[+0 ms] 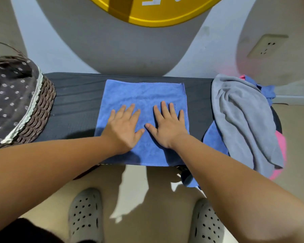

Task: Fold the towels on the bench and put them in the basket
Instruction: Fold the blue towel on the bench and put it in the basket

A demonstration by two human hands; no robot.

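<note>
A blue towel [144,95] lies spread flat in the middle of the dark bench [77,106]. My left hand [125,127] and my right hand [167,127] rest palm down on its near half, side by side, fingers spread, thumbs almost touching. Neither hand grips anything. At the bench's left end stands a brown woven basket [40,109] with a dark dotted fabric lining [9,95]. At the right end is a pile of unfolded towels: a grey towel [244,120] on top, with blue [215,139] and pink [280,144] ones under it.
The bench stands against a wall with a power socket [265,46] at upper right. My two feet in grey perforated clogs [85,216] stand on the tan floor just in front of the bench. A blue cloth corner [189,179] hangs below the bench's front edge.
</note>
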